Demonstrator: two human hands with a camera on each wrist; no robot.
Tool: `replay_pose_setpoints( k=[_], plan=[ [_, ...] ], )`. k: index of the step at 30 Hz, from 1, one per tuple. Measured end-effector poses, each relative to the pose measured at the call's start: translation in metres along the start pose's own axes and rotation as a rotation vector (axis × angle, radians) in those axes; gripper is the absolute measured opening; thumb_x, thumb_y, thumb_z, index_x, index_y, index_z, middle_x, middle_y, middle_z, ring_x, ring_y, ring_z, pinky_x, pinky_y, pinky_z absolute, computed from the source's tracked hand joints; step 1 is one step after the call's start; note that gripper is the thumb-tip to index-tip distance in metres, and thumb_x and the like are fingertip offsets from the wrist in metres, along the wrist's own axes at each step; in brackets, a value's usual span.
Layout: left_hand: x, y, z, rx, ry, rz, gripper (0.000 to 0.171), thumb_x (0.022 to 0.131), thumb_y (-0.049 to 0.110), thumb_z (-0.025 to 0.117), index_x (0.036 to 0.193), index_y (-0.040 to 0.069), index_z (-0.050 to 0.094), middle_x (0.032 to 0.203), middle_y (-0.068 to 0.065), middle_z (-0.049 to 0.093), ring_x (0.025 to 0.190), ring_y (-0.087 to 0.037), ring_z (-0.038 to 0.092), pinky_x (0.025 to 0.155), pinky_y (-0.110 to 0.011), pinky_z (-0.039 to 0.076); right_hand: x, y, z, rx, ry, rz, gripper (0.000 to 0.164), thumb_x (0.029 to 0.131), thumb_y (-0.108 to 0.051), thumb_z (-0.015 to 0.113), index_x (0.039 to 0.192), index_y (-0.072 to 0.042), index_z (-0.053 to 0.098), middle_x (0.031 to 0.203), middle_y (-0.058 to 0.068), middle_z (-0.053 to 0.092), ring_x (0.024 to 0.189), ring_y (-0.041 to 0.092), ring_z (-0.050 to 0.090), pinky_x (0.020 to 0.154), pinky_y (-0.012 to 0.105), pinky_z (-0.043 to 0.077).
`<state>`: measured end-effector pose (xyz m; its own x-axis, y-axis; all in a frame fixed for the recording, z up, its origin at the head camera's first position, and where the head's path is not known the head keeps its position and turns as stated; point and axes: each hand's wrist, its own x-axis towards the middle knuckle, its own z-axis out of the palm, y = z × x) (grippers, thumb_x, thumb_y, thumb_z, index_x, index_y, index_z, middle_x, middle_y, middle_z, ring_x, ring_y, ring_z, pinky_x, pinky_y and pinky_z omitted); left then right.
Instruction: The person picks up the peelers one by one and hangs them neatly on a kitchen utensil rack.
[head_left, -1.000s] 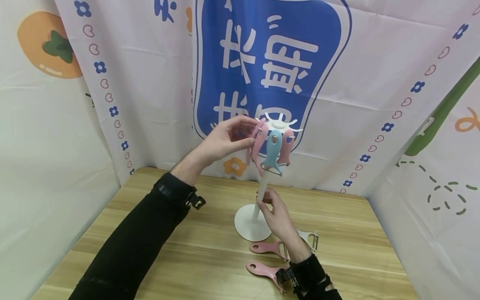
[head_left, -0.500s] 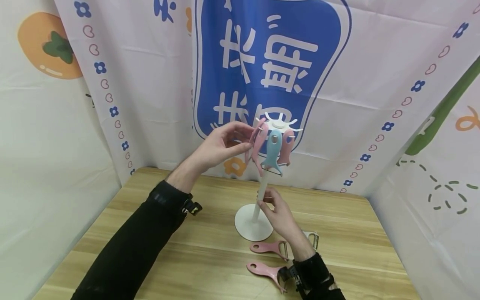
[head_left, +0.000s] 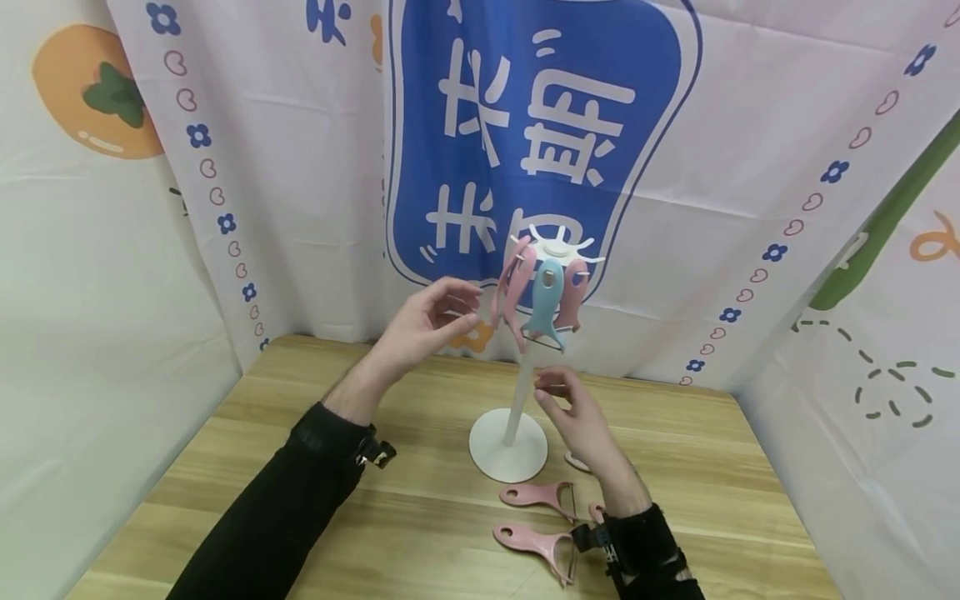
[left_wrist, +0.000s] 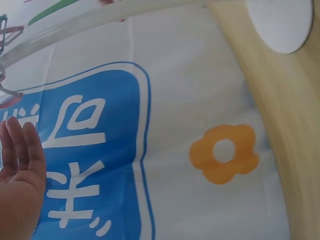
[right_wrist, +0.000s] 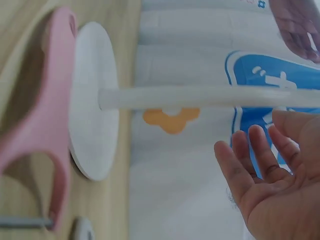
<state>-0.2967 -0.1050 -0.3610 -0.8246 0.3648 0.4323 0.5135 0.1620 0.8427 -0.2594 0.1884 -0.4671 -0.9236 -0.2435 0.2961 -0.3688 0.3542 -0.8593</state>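
Note:
A white stand, its round base (head_left: 493, 457) on the table, holds peelers on the hooks of its top ring (head_left: 557, 247). Among those hanging are a blue peeler (head_left: 547, 302), a pink peeler (head_left: 575, 293) on its right and overlapping pink peelers (head_left: 517, 292) on its left. My left hand (head_left: 416, 333) is in the air left of these, fingers loosely bent and holding nothing. To the right of the pole (head_left: 522, 387), my right hand (head_left: 583, 423) hovers with relaxed fingers; the right wrist view shows a gap between that hand (right_wrist: 280, 175) and the pole (right_wrist: 200, 96).
Two pink peelers lie in front of the base, a nearer peeler (head_left: 525, 539) and a farther peeler (head_left: 529, 495). A white handle end (head_left: 576, 461) and a pink handle end (head_left: 597, 512) show beside my right forearm, which hides the rest. A printed cloth (head_left: 315, 250) hangs behind the table.
My left hand has let go of the leftmost pink peeler and moved down and left. My right hand has released the pole and drawn back to the right. The stand has stayed put.

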Motion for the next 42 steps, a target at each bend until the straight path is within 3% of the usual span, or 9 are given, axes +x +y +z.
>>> replay_pose_setpoints(
  k=[9,16,22,31,37,42],
  plan=[
    [-0.017,-0.023,0.026,0.059,0.007,0.0,0.038,0.098,0.026,0.072,0.133,0.016,0.062,0.123,-0.003,0.067,0.11,-0.017,0.065,0.097,-0.038,0.055,-0.003,-0.009,-0.032,-0.073,0.034,-0.03,0.039,0.104,-0.033,0.062,0.139,-0.017,0.052,0.131,0.01,0.059,0.125,0.026,0.057,0.1,0.045,0.054],
    [-0.025,-0.043,0.05,0.062,-0.011,-0.015,0.037,0.095,0.023,0.076,0.129,0.019,0.062,0.115,-0.008,0.067,0.105,-0.017,0.066,0.096,-0.041,0.055,-0.005,-0.014,-0.047,-0.088,0.053,-0.017,0.042,0.106,-0.035,0.059,0.141,-0.015,0.05,0.132,0.01,0.058,0.128,0.027,0.054,0.103,0.048,0.051],
    [-0.032,-0.057,0.072,0.088,-0.03,-0.065,0.042,0.091,0.026,0.08,0.128,0.018,0.062,0.115,-0.004,0.065,0.108,-0.02,0.065,0.098,-0.042,0.054,-0.005,-0.013,-0.049,-0.107,0.072,-0.022,0.046,0.105,-0.038,0.059,0.142,-0.012,0.051,0.131,0.008,0.059,0.127,0.027,0.055,0.102,0.048,0.052],
    [-0.039,-0.067,0.095,0.05,-0.067,-0.124,0.048,0.093,0.017,0.078,0.137,0.01,0.059,0.12,-0.01,0.061,0.117,-0.028,0.063,0.102,-0.05,0.052,-0.006,-0.013,-0.05,-0.116,0.074,-0.018,0.045,0.105,-0.037,0.059,0.142,-0.013,0.051,0.132,0.009,0.06,0.127,0.027,0.055,0.101,0.048,0.053],
    [-0.04,-0.073,0.107,0.063,-0.079,-0.151,0.04,0.093,0.016,0.077,0.13,0.016,0.062,0.117,-0.005,0.064,0.112,-0.021,0.065,0.1,-0.047,0.054,-0.005,-0.013,-0.049,-0.119,0.071,-0.019,0.044,0.105,-0.037,0.06,0.141,-0.014,0.052,0.131,0.009,0.061,0.127,0.025,0.056,0.101,0.045,0.053],
    [-0.041,-0.077,0.116,0.106,-0.1,-0.141,0.037,0.093,0.015,0.077,0.128,0.013,0.063,0.116,-0.001,0.063,0.108,-0.018,0.065,0.095,-0.045,0.057,-0.005,-0.013,-0.05,-0.122,0.078,-0.021,0.043,0.105,-0.036,0.06,0.141,-0.013,0.053,0.13,0.009,0.061,0.126,0.025,0.056,0.101,0.046,0.053]
  ],
)
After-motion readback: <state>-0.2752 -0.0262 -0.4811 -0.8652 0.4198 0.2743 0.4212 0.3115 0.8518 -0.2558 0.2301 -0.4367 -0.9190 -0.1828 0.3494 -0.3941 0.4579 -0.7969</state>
